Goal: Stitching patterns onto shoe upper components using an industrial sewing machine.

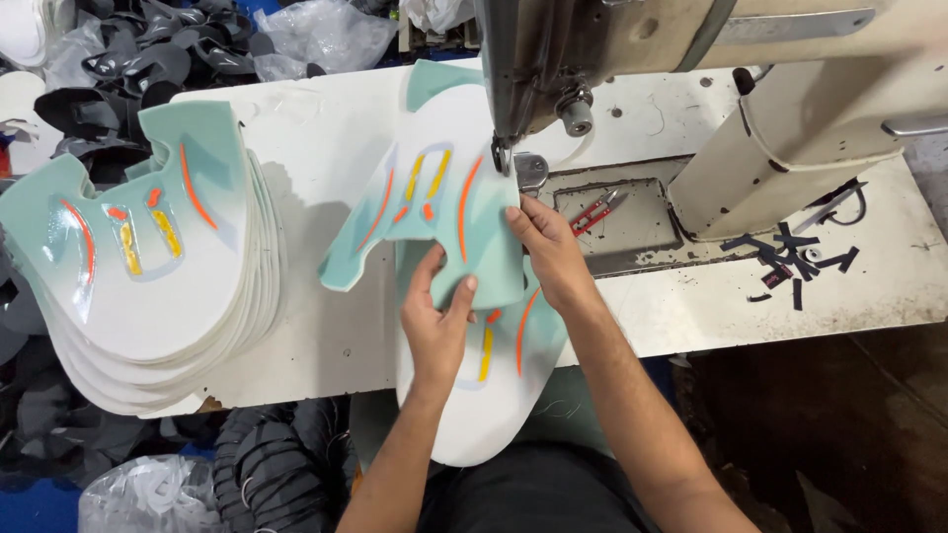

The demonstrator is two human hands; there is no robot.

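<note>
Sewing station, seen from above. The machine (691, 59) stands just beyond the fingers, its needle (502, 158) just past the right fingertips; if the right hand (553, 252) rides further forward with the panel, those fingertips could come under the needle. The stack (148, 266) of like pieces, well left of the fingers, overhangs the surface (326, 326) edge and could slide off if knocked. The panel (434, 222), mint with orange and yellow stripes, lies under both hands on a second panel (494, 395); the two could shift out of register, as only fingertip pressure holds them. The left hand (434, 326) pinches the panel's near edge, thumb on top and fingers curled about it; the right hand lies flat and spread, pressing the panel's right edge, gripping nothing. Red snips (595, 210) lie just right of the right fingers, untouched.
</note>
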